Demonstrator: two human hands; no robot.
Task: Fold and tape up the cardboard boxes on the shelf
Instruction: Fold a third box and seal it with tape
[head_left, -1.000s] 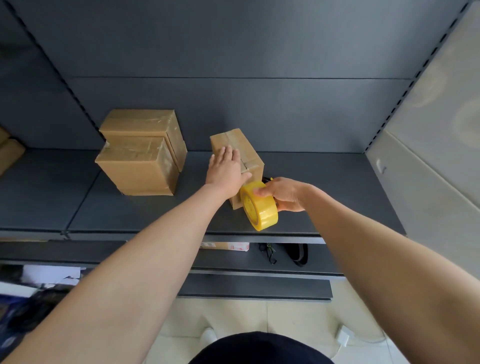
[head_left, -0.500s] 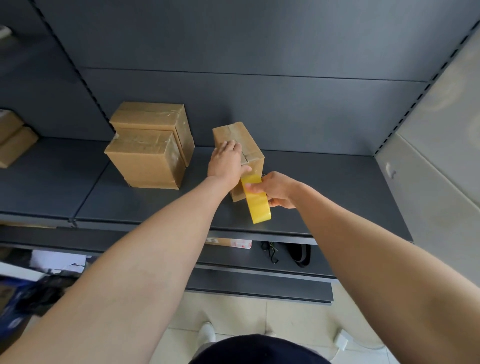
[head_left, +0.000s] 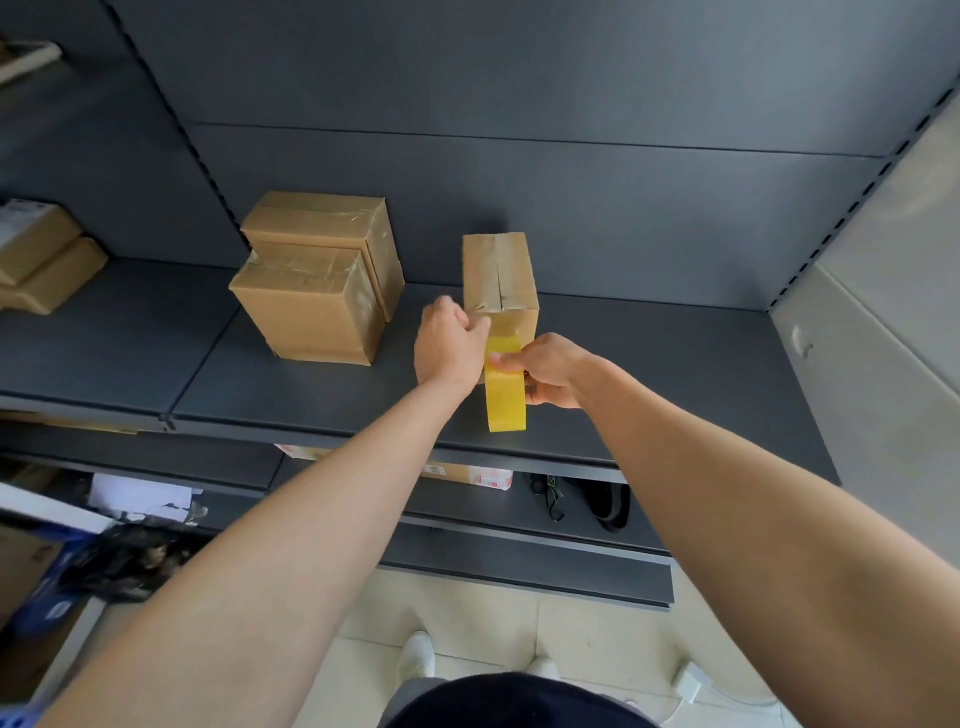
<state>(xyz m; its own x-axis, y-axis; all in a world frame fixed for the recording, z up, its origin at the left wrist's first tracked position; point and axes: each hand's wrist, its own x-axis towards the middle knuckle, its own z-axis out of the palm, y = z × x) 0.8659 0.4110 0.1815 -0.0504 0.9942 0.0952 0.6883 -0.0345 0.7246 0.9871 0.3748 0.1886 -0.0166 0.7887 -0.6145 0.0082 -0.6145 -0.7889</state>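
A small cardboard box (head_left: 500, 275) stands on the dark grey shelf (head_left: 675, 374), its top flaps folded with a seam down the middle. My right hand (head_left: 548, 371) grips a yellow tape roll (head_left: 505, 392) on edge just in front of the box, thumb on the tape. A clear strip of tape runs from the roll up the box's front face. My left hand (head_left: 449, 345) is at the box's lower front left corner, thumb pressing toward the tape; its fingers are hidden behind the hand.
Two taped cardboard boxes (head_left: 317, 275) stand close together to the left on the same shelf. More boxes (head_left: 41, 260) lie at the far left. A lower shelf holds a flat carton (head_left: 467, 474) and black cables (head_left: 582, 501). A grey wall panel (head_left: 883, 332) closes the right side.
My left hand slid off the box's top down to its front corner. The tape roll turned edge-on and moved up against the box's front. The box now faces me squarely.
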